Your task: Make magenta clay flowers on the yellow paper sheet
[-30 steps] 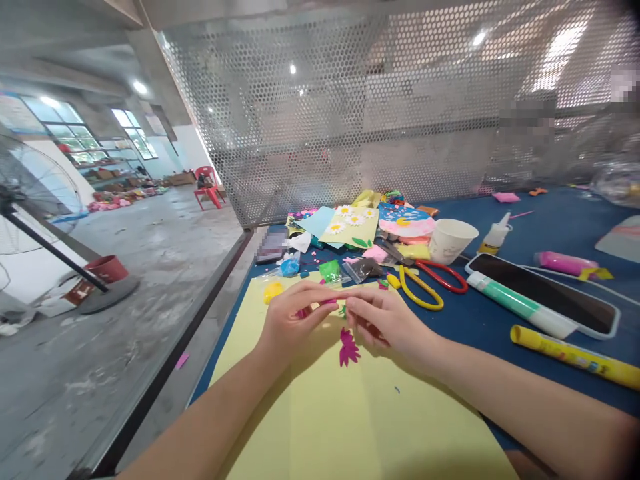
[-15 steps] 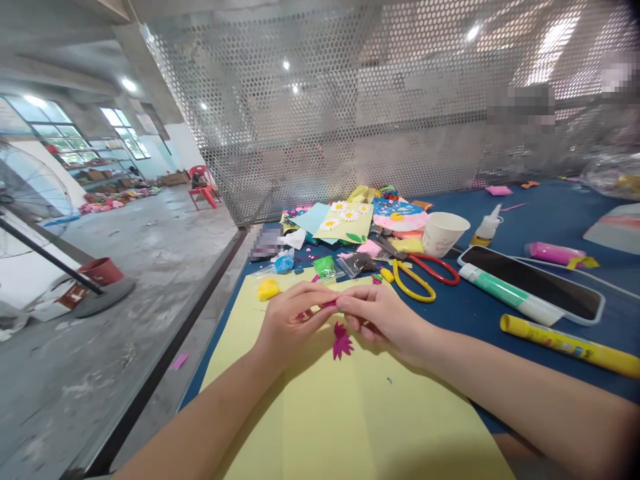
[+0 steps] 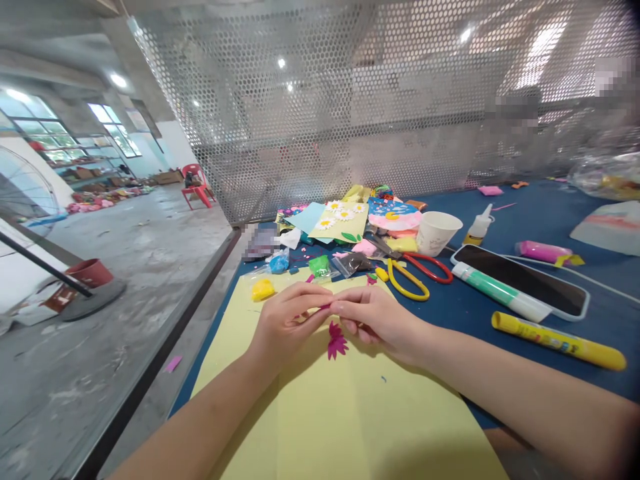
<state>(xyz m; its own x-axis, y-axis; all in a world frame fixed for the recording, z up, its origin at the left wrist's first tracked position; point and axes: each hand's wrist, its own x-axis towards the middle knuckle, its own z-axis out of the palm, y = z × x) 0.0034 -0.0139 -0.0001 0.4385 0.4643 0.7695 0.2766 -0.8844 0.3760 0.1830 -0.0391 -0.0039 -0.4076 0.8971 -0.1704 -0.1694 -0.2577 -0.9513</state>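
My left hand [image 3: 286, 315] and my right hand [image 3: 371, 315] meet fingertip to fingertip over a pale yellow sheet of paper [image 3: 340, 420] on the blue table. Both pinch a small magenta bit of clay [image 3: 325, 307] between them. Just below the fingers a magenta clay flower [image 3: 337, 341] is stuck on the sheet. A yellow lump of clay [image 3: 263, 289] lies at the sheet's far left corner, beyond my left hand.
Beyond the hands lie small bags of clay [image 3: 320, 265], scissors with yellow and red handles [image 3: 413, 273], a paper cup [image 3: 437, 232], a glue bottle [image 3: 479, 225], a phone [image 3: 520, 279], a green-white stick [image 3: 500, 292], a yellow stick [image 3: 557, 340] and craft cards [image 3: 345, 223]. A perforated metal screen [image 3: 375, 107] backs the table.
The view has drifted a little, so everything sits slightly left and lower than before. Both hands stay together, pinching the magenta bit above the flower.
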